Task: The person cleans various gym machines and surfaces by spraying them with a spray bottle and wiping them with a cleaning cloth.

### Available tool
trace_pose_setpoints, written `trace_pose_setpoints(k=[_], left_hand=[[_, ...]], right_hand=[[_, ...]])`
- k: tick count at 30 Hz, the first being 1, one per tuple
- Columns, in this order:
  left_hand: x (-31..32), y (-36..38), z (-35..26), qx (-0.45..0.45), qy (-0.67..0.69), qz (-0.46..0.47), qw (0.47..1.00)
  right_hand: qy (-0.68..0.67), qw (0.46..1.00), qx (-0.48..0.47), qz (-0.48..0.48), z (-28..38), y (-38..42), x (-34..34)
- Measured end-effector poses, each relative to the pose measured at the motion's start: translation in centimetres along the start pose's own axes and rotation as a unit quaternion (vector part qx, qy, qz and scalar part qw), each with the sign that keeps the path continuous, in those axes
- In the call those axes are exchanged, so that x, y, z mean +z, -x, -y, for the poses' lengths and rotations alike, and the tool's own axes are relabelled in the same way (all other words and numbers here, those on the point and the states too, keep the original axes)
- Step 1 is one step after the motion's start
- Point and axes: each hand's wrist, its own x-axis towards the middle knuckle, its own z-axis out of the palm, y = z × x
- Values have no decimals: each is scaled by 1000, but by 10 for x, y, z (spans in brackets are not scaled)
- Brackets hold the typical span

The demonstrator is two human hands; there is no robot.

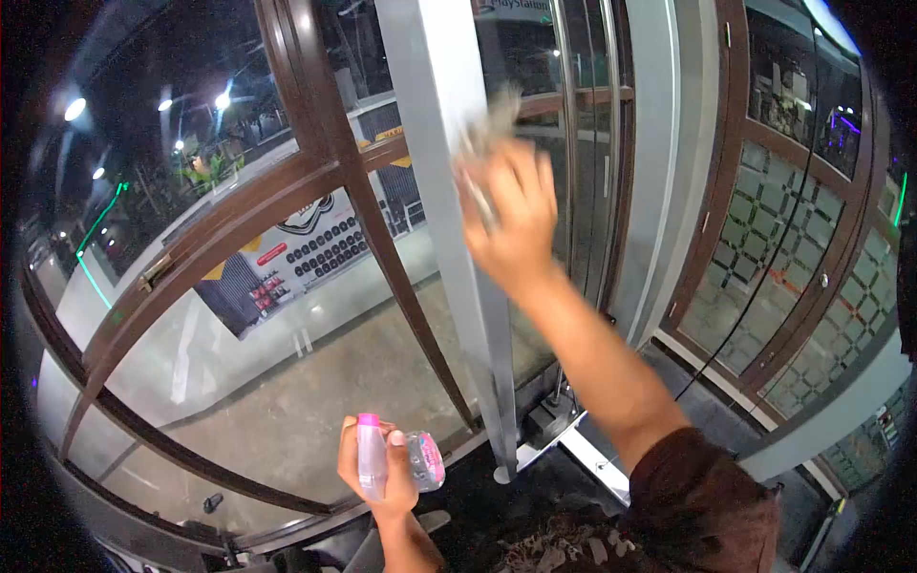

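My left hand [390, 477], low in the view, is wrapped round a clear bottle [371, 458] with a pink cap. Beside it, a round clear container [425, 461] with a pink and blue label touches the same hand. My right hand [511, 215] is raised against the grey upright post [444, 115]. Its fingers are closed on a crumpled greyish cloth [492, 119], blurred by motion, which lies at the post's face. How the fingertips sit on the cloth is hidden.
Brown-framed glass windows [353, 181] rise on the left, with a printed banner [306, 248] behind them. Vertical metal bars [570, 143] stand right of the post. A patterned glass door [783, 248] and a hanging black cable [764, 286] are farther right.
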Motion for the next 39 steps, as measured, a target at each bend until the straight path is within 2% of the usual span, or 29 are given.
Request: trace_pose_setpoints(k=[3, 4, 6, 7, 8, 10, 14, 15, 17, 18, 19, 20, 22, 23, 26, 27, 30, 31, 33, 35, 36, 37, 38, 39], left_hand=[[-9, 3, -4, -47, -1, 9, 999], [-8, 2, 1, 0, -8, 10, 1000], [-4, 0, 7, 16, -18, 18, 1000], [-3, 1, 7, 23, -23, 23, 999], [-1, 2, 7, -8, -21, 28, 999], [1, 5, 5, 3, -11, 38, 999], [-3, 17, -3, -5, -11, 41, 999], [-4, 21, -4, -4, -24, 40, 999], [-8, 31, -7, -8, -35, 40, 999], [-6, 35, -8, -9, -37, 39, 998], [-3, 40, -8, -3, -53, 45, 998], [0, 45, -7, 0, -70, 53, 996], [10, 54, -8, 26, -99, 65, 993], [11, 66, 0, -22, -101, 73, 992], [13, 102, 25, -41, -103, 89, 990], [13, 118, 33, -74, -101, 97, 987], [22, 163, 51, -144, -131, 81, 978], [25, 178, 57, -135, -159, 64, 976], [35, 192, 48, -162, -158, 55, 972], [44, 214, 60, -181, -158, 29, 970], [48, 222, 64, -183, -152, 22, 971], [52, 227, 64, -186, -145, 16, 972], [56, 225, 61, -138, -183, 25, 973], [61, 226, 60, -121, -188, 21, 975]], right_hand=[[-17, 990, 117, 73, 8, 181, -32], [-23, 984, 141, 106, 15, 245, -44], [-25, 971, 176, 161, 38, 293, -65], [-23, 963, 193, 187, 48, 286, -70], [-33, 966, 197, 164, 48, 275, -65], [-52, 969, 207, 122, 40, 241, -47], [-23, 995, 86, 50, 3, 88, -12], [-95, 993, 66, 3, -3, 32, -1], [-96, 994, -21, -42, -14, -72, 18], [-47, 993, -88, -70, -24, -110, 33], [-60, 992, -80, -79, -35, -139, 47], [-38, 994, -62, -87, -17, -162, 33], [-37, 995, -45, -83, -9, -159, 32], [-36, 996, -34, -79, -6, -150, 33], [-11, 997, -61, -52, -10, -59, 26], [-15, 997, -63, -51, -13, -18, 24], [-47, 993, 100, 34, 4, 119, -15], [-59, 986, 138, 72, 12, 165, -29], [-62, 955, 188, 221, 36, 249, -68], [-149, 868, 232, 413, 53, 328, -111], [-172, 843, 199, 468, 54, 386, -133], [-167, 783, 240, 548, 61, 420, -172], [-151, 716, 273, 624, 68, 453, -211], [-109, 625, 396, 664, 66, 517, -255]])
